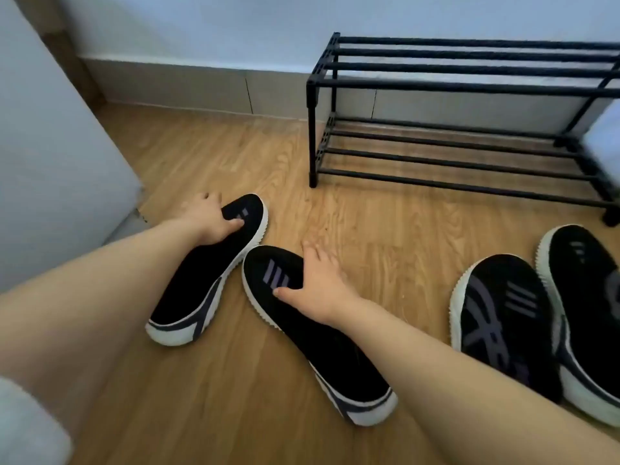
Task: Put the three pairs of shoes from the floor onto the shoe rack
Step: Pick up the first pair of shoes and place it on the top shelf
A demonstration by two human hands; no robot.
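Left hand: the grip is wrapped over the toe end of the left shoe, thumb on the black upper near its grey stripes, fingers curled over the far side. This shoe lies on the wooden floor, toe pointing away, heel toward the camera.

Right hand: the grip is spread across the toe end of the right shoe, thumb on the upper beside the stripes, fingers reaching over the outer edge to the floor. Whether it has closed on the shoe cannot be told. The two toes lie just beside each other.

A second pair of shoes, black with white soles, lies on the floor at the right edge. The black shoe rack stands against the wall, both barred shelves bare.
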